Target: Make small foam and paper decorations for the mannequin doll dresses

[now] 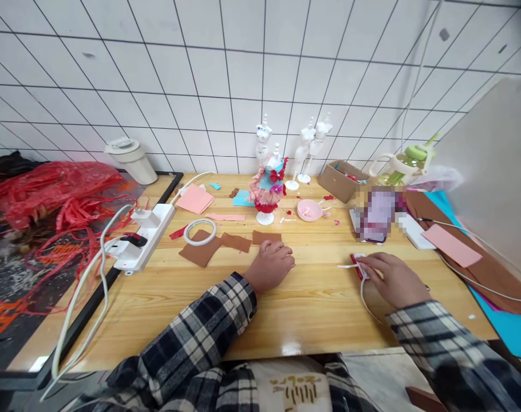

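Observation:
My left hand [269, 266] rests on the table with its fingers curled in, just below a brown felt-like piece [267, 236]. Nothing shows in its fingers. My right hand [391, 277] pinches a thin white cord [363, 294] over a small red-and-white packet [359, 265]. One end of the cord sticks out to the left, and the rest loops down toward the table's front edge. At the back centre stands a small dress form [267, 191] in a blue, pink and red dress. A tape roll [200, 233] lies on a brown square [201, 253] beside another brown piece [236, 242].
Bare white mannequins [308, 143] stand behind the dress form. A pink bowl [310, 210], cardboard box [341, 180] and blurred phone [376, 214] are toward the right. A power strip [144, 239] with cables lies left, near a white cup [132, 160]. Brown and blue sheets [512, 329] line the right edge.

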`<state>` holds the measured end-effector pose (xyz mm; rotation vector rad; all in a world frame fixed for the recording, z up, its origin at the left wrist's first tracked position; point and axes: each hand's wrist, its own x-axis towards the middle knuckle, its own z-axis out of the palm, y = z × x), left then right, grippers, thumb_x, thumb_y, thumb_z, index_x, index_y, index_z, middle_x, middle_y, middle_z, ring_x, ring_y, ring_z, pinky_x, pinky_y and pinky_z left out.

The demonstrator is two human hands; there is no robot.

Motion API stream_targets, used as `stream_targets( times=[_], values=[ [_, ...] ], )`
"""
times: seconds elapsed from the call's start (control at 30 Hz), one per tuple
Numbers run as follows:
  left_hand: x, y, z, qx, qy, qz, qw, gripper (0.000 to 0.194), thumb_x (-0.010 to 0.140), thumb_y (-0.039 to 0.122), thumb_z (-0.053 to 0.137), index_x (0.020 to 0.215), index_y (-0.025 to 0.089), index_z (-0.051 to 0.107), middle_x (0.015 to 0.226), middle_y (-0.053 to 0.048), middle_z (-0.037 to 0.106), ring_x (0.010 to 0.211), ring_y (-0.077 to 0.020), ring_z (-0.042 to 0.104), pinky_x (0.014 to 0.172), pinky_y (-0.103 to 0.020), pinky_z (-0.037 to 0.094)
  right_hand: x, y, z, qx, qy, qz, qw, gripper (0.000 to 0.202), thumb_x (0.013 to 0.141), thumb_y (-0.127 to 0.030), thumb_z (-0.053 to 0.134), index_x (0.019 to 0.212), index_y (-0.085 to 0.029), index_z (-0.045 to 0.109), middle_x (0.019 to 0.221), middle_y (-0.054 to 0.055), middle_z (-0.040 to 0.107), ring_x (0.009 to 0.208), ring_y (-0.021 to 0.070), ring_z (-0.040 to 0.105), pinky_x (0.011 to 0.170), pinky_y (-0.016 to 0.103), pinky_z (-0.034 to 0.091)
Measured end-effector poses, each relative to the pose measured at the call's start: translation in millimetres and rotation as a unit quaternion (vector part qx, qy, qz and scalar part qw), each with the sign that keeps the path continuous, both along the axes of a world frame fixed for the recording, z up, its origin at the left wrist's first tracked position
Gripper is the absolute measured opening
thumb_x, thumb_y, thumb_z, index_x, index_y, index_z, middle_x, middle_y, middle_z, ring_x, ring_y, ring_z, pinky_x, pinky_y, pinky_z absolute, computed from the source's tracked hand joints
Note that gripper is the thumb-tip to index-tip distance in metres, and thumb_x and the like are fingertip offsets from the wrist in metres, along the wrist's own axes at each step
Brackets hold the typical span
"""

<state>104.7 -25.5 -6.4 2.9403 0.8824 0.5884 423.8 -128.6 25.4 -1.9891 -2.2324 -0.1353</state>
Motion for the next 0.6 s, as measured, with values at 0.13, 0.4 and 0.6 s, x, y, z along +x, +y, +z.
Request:
stream_targets(
  times=[0.13, 0.4, 0.6],
  values=[
    [-8, -5, 0.4, -0.016, 0.009, -0.006, 1.0, 0.024, 0.094, 0.03, 0.044, 0.085, 0.021, 0.064, 0.103, -0.004, 0.065, 0.101, -0.0205, 0.049, 0.089, -0.042, 0.029, -4, 30, -8.4, -0.058, -0.038, 0.009, 0.998, 0.033, 0.09, -0.036, 0.044, 0.095, -0.023, 0.075, 0.12, 0.01, 0.061, 0.104, 0.0293, 0.058, 0.086, 0.044, 0.047],
    [-17, -12, 5.1, -0.057, 0.008, -0.006, 0.998, 0.026, 0.094, 0.03, 0.043, 0.088, 0.021, 0.067, 0.104, -0.006, 0.065, 0.103, -0.0202, 0.049, 0.093, -0.041, 0.03, 23, 42, -20.0, -0.095, 0.019, 0.042, 0.994, 0.018, 0.081, -0.031, 0.056, 0.08, -0.023, 0.073, 0.109, 0.01, 0.064, 0.093, 0.0255, 0.062, 0.083, 0.041, 0.047],
    [-14, -14, 4.4, -0.058, 0.021, -0.022, 0.998, 0.025, 0.094, 0.031, 0.043, 0.089, 0.02, 0.065, 0.1, -0.004, 0.067, 0.1, -0.0195, 0.05, 0.092, -0.038, 0.033, 12, 26, -28.7, -0.125, 0.18, 0.033, 0.975, 0.027, 0.085, -0.043, 0.049, 0.078, -0.021, 0.064, 0.08, 0.005, 0.066, 0.073, 0.0195, 0.062, 0.069, 0.032, 0.05]
  ],
)
